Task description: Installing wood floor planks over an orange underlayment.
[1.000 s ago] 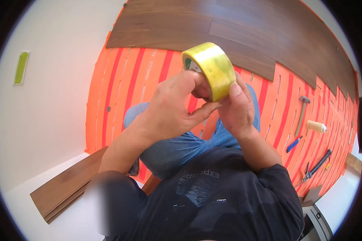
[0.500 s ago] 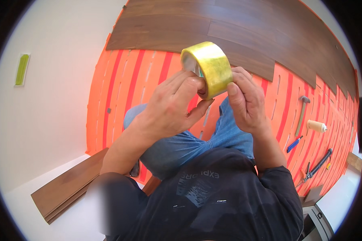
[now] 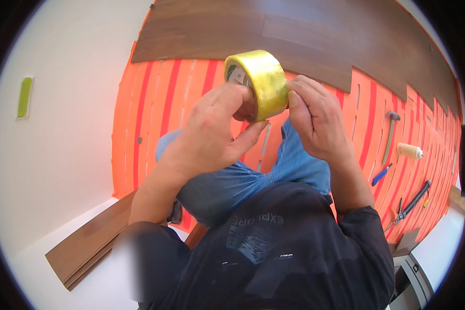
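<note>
A roll of yellowish packing tape [image 3: 266, 77] is held up above my jeans [image 3: 221, 190]. My left hand [image 3: 213, 126] grips it from the left, fingers hooked inside the core and thumb at its lower rim. My right hand [image 3: 316, 117] pinches at the right side of the roll, thumb and fingertips pressed together against its outer edge; whether they hold a loose tape end is too small to tell.
Orange striped underlay [image 3: 152, 108] lies beneath me, with dark planks [image 3: 305, 26] beyond. At right lie a hammer [image 3: 390, 134], a cream bottle [image 3: 409, 150], a blue cutter [image 3: 382, 175] and a long dark tool [image 3: 414, 202]. Loose planks [image 3: 88, 238] rest lower left, beside a white wall [image 3: 62, 134].
The roll has shifted up and left with my left hand. My right fingers have moved from around the roll to a pinch at its outer edge, the wrist rising.
</note>
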`<act>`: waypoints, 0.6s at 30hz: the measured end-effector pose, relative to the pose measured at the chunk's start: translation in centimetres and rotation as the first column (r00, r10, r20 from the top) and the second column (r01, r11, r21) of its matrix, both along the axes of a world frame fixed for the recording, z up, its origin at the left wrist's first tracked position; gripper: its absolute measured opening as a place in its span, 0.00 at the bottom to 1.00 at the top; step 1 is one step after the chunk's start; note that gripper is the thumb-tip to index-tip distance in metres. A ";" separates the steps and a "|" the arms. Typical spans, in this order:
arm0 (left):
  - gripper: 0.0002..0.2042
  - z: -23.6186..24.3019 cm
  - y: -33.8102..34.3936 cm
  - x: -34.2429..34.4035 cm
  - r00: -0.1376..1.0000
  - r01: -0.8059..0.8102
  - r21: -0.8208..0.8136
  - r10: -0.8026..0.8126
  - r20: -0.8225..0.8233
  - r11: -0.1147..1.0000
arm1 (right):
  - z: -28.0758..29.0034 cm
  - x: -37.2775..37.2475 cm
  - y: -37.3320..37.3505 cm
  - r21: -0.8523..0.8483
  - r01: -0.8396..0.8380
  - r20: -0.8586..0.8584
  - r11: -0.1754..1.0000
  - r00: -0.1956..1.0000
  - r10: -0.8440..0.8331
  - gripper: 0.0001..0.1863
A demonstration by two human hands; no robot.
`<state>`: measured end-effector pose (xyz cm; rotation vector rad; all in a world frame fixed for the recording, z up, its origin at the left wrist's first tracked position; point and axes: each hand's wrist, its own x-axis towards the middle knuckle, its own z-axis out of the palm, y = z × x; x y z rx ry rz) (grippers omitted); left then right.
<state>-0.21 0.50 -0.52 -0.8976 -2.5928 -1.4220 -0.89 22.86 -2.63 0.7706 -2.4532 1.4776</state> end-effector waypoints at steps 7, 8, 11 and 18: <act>0.14 0.5 -0.5 -0.3 0.962 0.042 0.128 -0.075 0.263 0.991 | 0.2 0.3 0.0 -0.017 -0.041 0.089 0.999 0.995 0.042 0.11; 0.15 0.5 -0.5 -0.3 0.952 0.035 0.152 -0.079 0.296 0.988 | 0.4 0.3 0.2 0.036 -0.062 0.113 0.997 0.992 0.058 0.11; 0.16 0.4 -0.8 -0.3 0.955 0.018 0.098 -0.046 0.293 0.995 | 0.6 0.4 0.2 0.122 -0.083 0.166 0.989 0.984 0.062 0.12; 0.17 0.1 -0.8 -0.3 0.986 0.045 0.014 -0.046 0.158 0.999 | 0.3 0.3 0.3 0.099 -0.087 0.116 0.991 0.990 0.075 0.10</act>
